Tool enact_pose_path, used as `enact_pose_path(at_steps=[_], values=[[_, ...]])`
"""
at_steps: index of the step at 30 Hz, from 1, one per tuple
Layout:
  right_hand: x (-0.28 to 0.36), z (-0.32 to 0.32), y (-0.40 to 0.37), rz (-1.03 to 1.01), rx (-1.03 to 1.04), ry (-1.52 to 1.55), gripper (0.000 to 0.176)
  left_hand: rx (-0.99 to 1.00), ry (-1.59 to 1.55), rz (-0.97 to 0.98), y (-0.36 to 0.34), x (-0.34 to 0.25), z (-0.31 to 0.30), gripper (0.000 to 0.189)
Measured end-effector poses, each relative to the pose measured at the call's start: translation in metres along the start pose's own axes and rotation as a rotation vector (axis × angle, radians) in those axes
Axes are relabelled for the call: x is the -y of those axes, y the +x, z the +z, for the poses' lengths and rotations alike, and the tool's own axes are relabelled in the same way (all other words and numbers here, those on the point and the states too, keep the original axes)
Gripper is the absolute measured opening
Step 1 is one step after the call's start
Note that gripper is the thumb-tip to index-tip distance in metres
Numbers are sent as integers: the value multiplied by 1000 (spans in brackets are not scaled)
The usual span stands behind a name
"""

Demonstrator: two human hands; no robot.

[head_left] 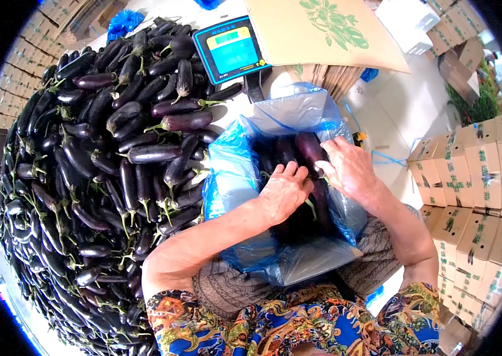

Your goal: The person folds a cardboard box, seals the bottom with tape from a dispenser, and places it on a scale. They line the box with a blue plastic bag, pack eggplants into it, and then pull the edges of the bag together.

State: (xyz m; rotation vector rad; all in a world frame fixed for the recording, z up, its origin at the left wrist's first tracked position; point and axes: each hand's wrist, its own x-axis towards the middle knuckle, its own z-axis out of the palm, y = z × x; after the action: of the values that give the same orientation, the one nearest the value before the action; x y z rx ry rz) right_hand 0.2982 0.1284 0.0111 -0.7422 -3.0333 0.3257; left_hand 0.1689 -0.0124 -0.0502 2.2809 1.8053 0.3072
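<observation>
Dark purple eggplants [310,148] lie inside a box [319,261] lined with thin blue plastic film [227,154], which stands in front of my body. My left hand [286,193] is over the middle of the box, its fingers curled down on an eggplant whose green stem shows below them. At the right side of the box, my right hand [349,169] has thumb and fingers bent around the end of another eggplant. My fingers and the box walls hide parts of these eggplants.
A large heap of loose eggplants [84,160] fills the left side. Beyond the box stands a scale with a lit display [230,50], beside a flat cardboard sheet [322,29]. Stacked cartons [470,166] rise at the right. Blue plastic [125,24] lies at the back.
</observation>
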Motion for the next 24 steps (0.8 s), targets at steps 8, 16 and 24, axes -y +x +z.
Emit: enact_pose_path(at_steps=[8, 16, 24], values=[[2, 11, 5, -8, 82, -44, 26, -9, 72, 25, 8, -2, 14, 27], [2, 21, 7, 2, 123, -104, 26, -288, -169, 4, 8, 20, -16, 31], [5, 13, 5, -61, 13, -9, 23, -425, -57, -58, 4, 10, -74, 31]])
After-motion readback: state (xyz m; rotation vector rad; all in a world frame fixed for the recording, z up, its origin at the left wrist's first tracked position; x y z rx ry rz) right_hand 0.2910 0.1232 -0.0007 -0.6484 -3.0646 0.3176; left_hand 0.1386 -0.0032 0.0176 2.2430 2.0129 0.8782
